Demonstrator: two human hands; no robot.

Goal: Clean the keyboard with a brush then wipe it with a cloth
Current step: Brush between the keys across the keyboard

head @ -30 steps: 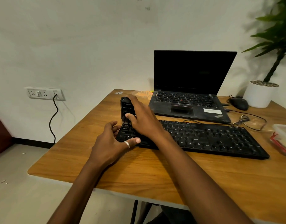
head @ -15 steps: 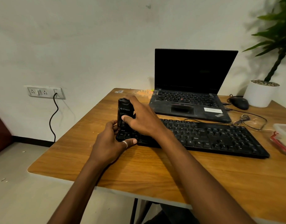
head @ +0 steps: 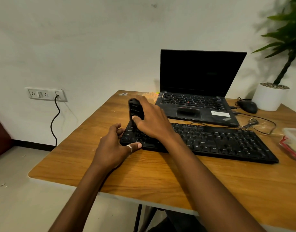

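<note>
Fingers [head: 141, 98] of right hand [head: 154, 121] wrapped round upright black brush [head: 135, 109] at keyboard [head: 219, 141] left end, left hand [head: 112, 148] pinching that corner, wooden counter [head: 160, 178] beneath

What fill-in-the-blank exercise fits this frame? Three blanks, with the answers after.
1. The right hand grips the black brush over the keyboard at its ____ end.
2. The left hand holds the keyboard's corner, a ring on its ____.
3. The laptop behind the keyboard has its lid ____.
Missing words: left; thumb; open.
</note>
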